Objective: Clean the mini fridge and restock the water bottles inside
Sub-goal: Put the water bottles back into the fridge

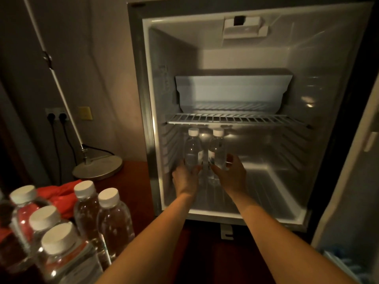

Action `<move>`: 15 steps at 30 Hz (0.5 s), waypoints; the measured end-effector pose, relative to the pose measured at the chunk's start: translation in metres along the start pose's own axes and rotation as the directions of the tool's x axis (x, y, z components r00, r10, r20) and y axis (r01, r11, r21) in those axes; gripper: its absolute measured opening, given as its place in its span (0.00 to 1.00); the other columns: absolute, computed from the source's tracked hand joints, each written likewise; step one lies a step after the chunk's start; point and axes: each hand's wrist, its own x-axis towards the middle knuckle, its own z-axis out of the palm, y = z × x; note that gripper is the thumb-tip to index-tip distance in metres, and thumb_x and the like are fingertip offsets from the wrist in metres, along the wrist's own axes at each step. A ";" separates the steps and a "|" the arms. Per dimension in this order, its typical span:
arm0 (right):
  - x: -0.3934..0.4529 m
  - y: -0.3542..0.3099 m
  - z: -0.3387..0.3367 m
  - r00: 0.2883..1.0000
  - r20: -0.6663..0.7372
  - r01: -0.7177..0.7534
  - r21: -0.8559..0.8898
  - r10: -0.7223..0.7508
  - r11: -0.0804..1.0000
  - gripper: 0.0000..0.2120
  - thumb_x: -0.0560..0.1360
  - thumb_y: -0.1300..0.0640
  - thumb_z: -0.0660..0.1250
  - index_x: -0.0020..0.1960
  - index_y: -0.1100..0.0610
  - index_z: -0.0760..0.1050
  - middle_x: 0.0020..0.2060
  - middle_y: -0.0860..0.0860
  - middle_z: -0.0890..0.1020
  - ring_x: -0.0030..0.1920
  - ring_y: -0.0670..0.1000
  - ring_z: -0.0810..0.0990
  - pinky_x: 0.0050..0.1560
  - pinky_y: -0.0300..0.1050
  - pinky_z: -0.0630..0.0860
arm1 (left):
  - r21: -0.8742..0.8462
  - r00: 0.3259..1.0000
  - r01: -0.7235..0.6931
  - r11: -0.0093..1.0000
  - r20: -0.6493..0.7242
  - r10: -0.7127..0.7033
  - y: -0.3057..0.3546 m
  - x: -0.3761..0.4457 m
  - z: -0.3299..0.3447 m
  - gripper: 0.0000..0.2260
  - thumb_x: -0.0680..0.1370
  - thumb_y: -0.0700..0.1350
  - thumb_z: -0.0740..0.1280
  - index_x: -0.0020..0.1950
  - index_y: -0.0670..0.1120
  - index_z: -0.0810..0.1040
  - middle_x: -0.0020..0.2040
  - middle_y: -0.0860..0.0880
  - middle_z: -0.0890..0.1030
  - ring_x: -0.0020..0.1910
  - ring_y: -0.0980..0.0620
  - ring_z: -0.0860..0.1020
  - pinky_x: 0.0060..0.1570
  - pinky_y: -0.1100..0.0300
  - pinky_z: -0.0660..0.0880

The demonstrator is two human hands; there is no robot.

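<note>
Head view: dim, warm light; both bare forearms reach into the open mini fridge (pixel 155 95).
Left hand (pixel 185 176): fingers curled round the lower body of the left bottle (pixel 192 149); fingertips hidden behind it.
Right hand (pixel 230 174): thumb and fingers wrapped about the right bottle (pixel 217 150), low on its body.
Bottles in fridge: both upright, white caps, side by side and almost touching, under the wire shelf (pixel 233 119), toward the left of the lower compartment; bases hidden by the hands, so contact with the fridge floor cannot be told.
Behind them: pale round shapes that may be more caps or reflections; too blurred to say.
Upper compartment: white tray (pixel 233 89) at the back above the wire shelf.
Fridge door (pixel 348 191): open at right, cut off by the frame edge; its bin contents are unreadable.
Worktop (pixel 131 181): dark wood, left of the fridge; spare bottles (pixel 114 218) clustered at its near left corner, partly cropped, labels illegible.
Red cloth (pixel 59 193): behind the spare bottles, mostly hidden.
Lamp base (pixel 98 167): at the worktop's far edge, stem leaning up and left.
Wall sockets (pixel 56 114): two black plugs in.
</note>
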 end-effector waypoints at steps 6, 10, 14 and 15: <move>0.013 0.010 0.012 1.000 0.021 -0.013 0.000 0.013 1.000 0.26 0.66 0.53 0.80 0.61 0.55 0.76 0.50 0.50 0.82 0.48 0.47 0.80 0.43 0.30 0.72 | 0.082 1.000 0.003 0.997 0.020 -0.005 -0.011 0.023 0.012 0.21 0.78 0.47 0.69 0.70 0.43 0.72 0.64 0.41 0.77 0.65 0.42 0.74 0.62 0.54 0.70; 0.015 0.009 0.014 0.995 0.011 -0.095 -0.009 0.095 0.995 0.26 0.64 0.52 0.80 0.59 0.52 0.76 0.50 0.50 0.83 0.49 0.49 0.82 0.46 0.41 0.77 | 0.224 0.996 0.076 0.972 0.025 -0.083 -0.024 0.017 0.012 0.23 0.77 0.46 0.71 0.69 0.39 0.71 0.64 0.37 0.77 0.66 0.38 0.73 0.62 0.50 0.69; 0.007 -0.003 0.006 0.988 0.004 -0.157 -0.067 0.157 0.985 0.31 0.62 0.52 0.81 0.61 0.58 0.74 0.51 0.51 0.81 0.50 0.52 0.79 0.47 0.43 0.74 | 0.328 0.994 0.078 0.941 0.040 -0.097 -0.012 0.003 0.004 0.18 0.77 0.45 0.70 0.63 0.37 0.75 0.61 0.37 0.79 0.63 0.38 0.75 0.60 0.50 0.72; 0.000 -0.007 0.002 0.989 0.006 -0.148 -0.080 0.149 0.986 0.32 0.63 0.53 0.81 0.62 0.59 0.73 0.51 0.52 0.80 0.50 0.52 0.79 0.47 0.44 0.74 | 0.345 0.994 0.072 0.936 0.053 -0.096 -0.008 -0.002 0.000 0.16 0.78 0.45 0.69 0.62 0.38 0.77 0.61 0.37 0.79 0.62 0.39 0.76 0.59 0.51 0.72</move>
